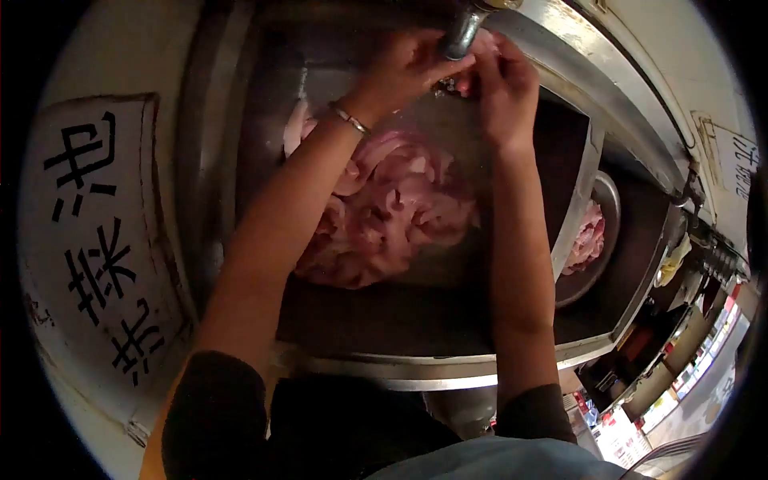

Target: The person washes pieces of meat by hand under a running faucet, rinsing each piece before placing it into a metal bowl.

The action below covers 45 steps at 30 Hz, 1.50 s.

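Under the metal faucet [462, 34] at the far side of the sink, my left hand [406, 70] and my right hand [510, 90] are close together. A piece of raw meat [465, 83], pink and wet, shows between them, with fingers of both hands closed on it. The faucet spout hides part of the grip. Below my hands, a heap of pale pink raw meat [392, 204] lies in the sink basin [384, 320]. My left forearm crosses over the left side of the heap.
A divider [578, 192] separates a second basin on the right, where a round metal bowl [614, 210] holds more raw meat [588, 238]. The sink's front rim [400, 370] runs close to my body. A sign with black characters [96, 240] is on the left wall.
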Each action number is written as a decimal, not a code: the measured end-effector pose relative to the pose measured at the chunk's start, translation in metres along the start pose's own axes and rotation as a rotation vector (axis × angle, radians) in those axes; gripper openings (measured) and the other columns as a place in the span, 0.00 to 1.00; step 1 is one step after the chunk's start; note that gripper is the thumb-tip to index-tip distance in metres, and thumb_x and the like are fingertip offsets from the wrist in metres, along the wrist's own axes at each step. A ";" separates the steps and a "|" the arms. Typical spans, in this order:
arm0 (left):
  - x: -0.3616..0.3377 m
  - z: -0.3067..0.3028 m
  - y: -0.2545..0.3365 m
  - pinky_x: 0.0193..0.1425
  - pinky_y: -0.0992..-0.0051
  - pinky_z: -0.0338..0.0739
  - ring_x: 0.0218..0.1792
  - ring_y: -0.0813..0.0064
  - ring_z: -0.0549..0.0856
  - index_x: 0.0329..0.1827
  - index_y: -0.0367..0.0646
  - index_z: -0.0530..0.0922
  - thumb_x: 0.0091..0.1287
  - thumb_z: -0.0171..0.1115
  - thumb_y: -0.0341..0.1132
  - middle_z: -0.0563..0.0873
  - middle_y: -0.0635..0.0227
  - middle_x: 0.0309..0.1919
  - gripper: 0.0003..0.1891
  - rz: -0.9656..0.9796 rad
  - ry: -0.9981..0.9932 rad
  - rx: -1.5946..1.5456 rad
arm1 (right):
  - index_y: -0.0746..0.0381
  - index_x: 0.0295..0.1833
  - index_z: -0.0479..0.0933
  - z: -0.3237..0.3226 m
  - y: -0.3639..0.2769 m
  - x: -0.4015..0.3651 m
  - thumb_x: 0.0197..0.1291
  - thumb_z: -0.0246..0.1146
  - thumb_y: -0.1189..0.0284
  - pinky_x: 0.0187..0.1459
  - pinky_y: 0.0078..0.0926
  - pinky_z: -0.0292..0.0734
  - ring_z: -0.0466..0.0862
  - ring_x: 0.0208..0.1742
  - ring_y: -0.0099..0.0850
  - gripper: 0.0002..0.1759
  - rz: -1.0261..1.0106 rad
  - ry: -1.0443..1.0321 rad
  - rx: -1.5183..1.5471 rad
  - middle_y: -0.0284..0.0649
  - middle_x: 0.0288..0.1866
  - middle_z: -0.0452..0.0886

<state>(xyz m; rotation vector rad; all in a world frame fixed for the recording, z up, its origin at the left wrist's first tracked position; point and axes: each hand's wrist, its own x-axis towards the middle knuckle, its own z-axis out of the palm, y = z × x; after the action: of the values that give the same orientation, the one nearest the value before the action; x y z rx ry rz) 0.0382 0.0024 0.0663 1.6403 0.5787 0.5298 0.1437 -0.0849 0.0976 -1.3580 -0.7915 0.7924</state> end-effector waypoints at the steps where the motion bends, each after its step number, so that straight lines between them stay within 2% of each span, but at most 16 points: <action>1: 0.003 0.004 -0.005 0.29 0.82 0.71 0.25 0.89 0.73 0.36 0.39 0.77 0.54 0.65 0.35 0.79 0.75 0.22 0.11 0.135 0.015 -0.091 | 0.66 0.36 0.73 0.002 -0.002 -0.001 0.60 0.52 0.72 0.23 0.13 0.63 0.69 0.20 0.18 0.08 0.000 0.043 0.033 0.31 0.23 0.73; 6: 0.008 0.011 -0.024 0.26 0.84 0.69 0.22 0.88 0.72 0.32 0.40 0.78 0.49 0.69 0.37 0.77 0.78 0.18 0.12 0.459 0.101 -0.109 | 0.64 0.36 0.74 -0.016 -0.017 0.001 0.59 0.56 0.68 0.22 0.13 0.63 0.70 0.20 0.18 0.09 -0.098 0.108 0.255 0.33 0.27 0.77; 8: -0.004 0.002 -0.021 0.31 0.82 0.72 0.25 0.86 0.74 0.33 0.40 0.77 0.49 0.69 0.37 0.79 0.76 0.22 0.14 -0.271 -0.070 0.130 | 0.64 0.36 0.74 -0.020 -0.030 0.000 0.59 0.55 0.69 0.22 0.13 0.63 0.70 0.20 0.18 0.09 -0.102 0.206 0.307 0.33 0.28 0.77; 12: -0.008 -0.003 -0.032 0.29 0.82 0.72 0.25 0.85 0.75 0.39 0.39 0.76 0.52 0.67 0.36 0.78 0.76 0.23 0.14 -0.174 -0.074 0.380 | 0.64 0.37 0.73 -0.023 -0.039 -0.006 0.61 0.53 0.68 0.23 0.12 0.60 0.68 0.21 0.17 0.10 -0.112 0.206 0.295 0.34 0.29 0.77; 14: -0.007 0.000 -0.054 0.30 0.80 0.72 0.26 0.84 0.76 0.44 0.39 0.74 0.55 0.63 0.36 0.78 0.75 0.26 0.16 0.061 -0.105 -0.204 | 0.65 0.40 0.72 -0.027 -0.046 -0.011 0.62 0.51 0.69 0.24 0.11 0.59 0.65 0.22 0.16 0.10 -0.139 0.173 0.330 0.33 0.30 0.74; 18: -0.017 -0.010 -0.054 0.34 0.81 0.73 0.27 0.84 0.76 0.47 0.39 0.73 0.58 0.60 0.34 0.79 0.73 0.30 0.16 0.031 -0.069 0.091 | 0.65 0.37 0.73 -0.045 -0.048 -0.012 0.62 0.51 0.67 0.25 0.13 0.60 0.67 0.24 0.17 0.12 -0.191 0.243 0.380 0.34 0.30 0.76; 21: -0.023 -0.017 -0.056 0.39 0.81 0.74 0.31 0.83 0.77 0.49 0.39 0.72 0.58 0.59 0.35 0.79 0.71 0.36 0.16 -0.279 -0.136 -0.067 | 0.65 0.43 0.70 -0.038 -0.044 -0.016 0.63 0.49 0.66 0.37 0.21 0.66 0.71 0.32 0.22 0.12 -0.207 0.302 0.360 0.36 0.35 0.75; 23: -0.022 -0.011 -0.059 0.31 0.83 0.73 0.28 0.86 0.76 0.48 0.40 0.73 0.59 0.58 0.35 0.78 0.72 0.32 0.15 0.123 -0.030 -0.078 | 0.64 0.46 0.69 -0.031 -0.050 -0.017 0.64 0.47 0.66 0.44 0.26 0.68 0.73 0.35 0.25 0.13 -0.216 0.308 0.404 0.37 0.38 0.74; 26: -0.027 0.002 -0.058 0.28 0.84 0.72 0.26 0.88 0.74 0.47 0.39 0.73 0.60 0.58 0.36 0.78 0.75 0.30 0.15 -0.161 0.162 -0.451 | 0.62 0.44 0.69 -0.034 -0.051 -0.022 0.64 0.46 0.64 0.45 0.29 0.67 0.73 0.34 0.26 0.14 -0.007 0.451 0.678 0.36 0.35 0.74; 28: -0.025 -0.001 -0.045 0.30 0.85 0.71 0.26 0.88 0.74 0.45 0.39 0.73 0.60 0.58 0.36 0.77 0.75 0.29 0.13 -0.257 0.167 -0.417 | 0.61 0.41 0.70 -0.053 -0.008 -0.023 0.64 0.43 0.55 0.37 0.27 0.69 0.73 0.30 0.28 0.20 0.098 0.082 0.960 0.33 0.29 0.73; 30: -0.021 -0.008 -0.037 0.31 0.86 0.70 0.26 0.88 0.74 0.43 0.39 0.74 0.60 0.58 0.36 0.77 0.75 0.28 0.12 -0.350 0.170 -0.380 | 0.62 0.40 0.71 -0.039 0.008 -0.026 0.62 0.50 0.61 0.28 0.20 0.69 0.69 0.20 0.23 0.14 0.130 0.137 0.493 0.30 0.20 0.70; 33: -0.013 -0.016 -0.040 0.32 0.87 0.70 0.26 0.88 0.74 0.40 0.38 0.75 0.58 0.60 0.36 0.77 0.74 0.28 0.11 -0.198 -0.085 -0.338 | 0.65 0.45 0.71 -0.014 0.009 -0.030 0.57 0.57 0.70 0.29 0.18 0.70 0.72 0.24 0.20 0.13 0.293 0.066 0.105 0.32 0.26 0.74; 35: -0.010 -0.017 -0.037 0.33 0.85 0.71 0.27 0.87 0.74 0.38 0.38 0.76 0.57 0.60 0.34 0.77 0.75 0.28 0.10 0.116 -0.059 0.058 | 0.68 0.51 0.69 0.004 0.015 -0.032 0.51 0.61 0.76 0.29 0.18 0.72 0.74 0.28 0.20 0.20 0.129 -0.111 -0.108 0.36 0.33 0.77; 38: -0.012 -0.013 -0.016 0.31 0.82 0.69 0.30 0.85 0.73 0.35 0.41 0.76 0.58 0.60 0.39 0.77 0.76 0.29 0.11 -0.173 -0.013 -0.148 | 0.66 0.48 0.68 0.007 0.038 -0.025 0.55 0.55 0.76 0.22 0.09 0.64 0.72 0.24 0.16 0.14 0.056 -0.154 -0.175 0.31 0.26 0.74; 42: -0.012 -0.019 -0.030 0.36 0.82 0.69 0.32 0.85 0.73 0.35 0.42 0.75 0.56 0.63 0.38 0.76 0.76 0.29 0.11 -0.056 0.077 -0.189 | 0.67 0.49 0.68 -0.014 0.029 -0.018 0.56 0.54 0.75 0.20 0.14 0.68 0.75 0.24 0.19 0.15 0.240 -0.107 -0.127 0.34 0.28 0.76; 45: -0.013 -0.031 -0.030 0.46 0.81 0.70 0.39 0.83 0.75 0.42 0.42 0.74 0.53 0.65 0.36 0.77 0.73 0.37 0.15 -0.180 -0.209 -0.114 | 0.67 0.47 0.69 -0.008 0.007 -0.014 0.55 0.52 0.75 0.18 0.19 0.72 0.77 0.20 0.25 0.13 0.279 -0.017 -0.064 0.38 0.26 0.77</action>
<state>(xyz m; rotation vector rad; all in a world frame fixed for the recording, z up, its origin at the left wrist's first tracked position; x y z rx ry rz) 0.0062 0.0215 0.0405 1.4963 0.5251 0.2514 0.1434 -0.1009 0.0898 -1.5412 -0.6527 1.0039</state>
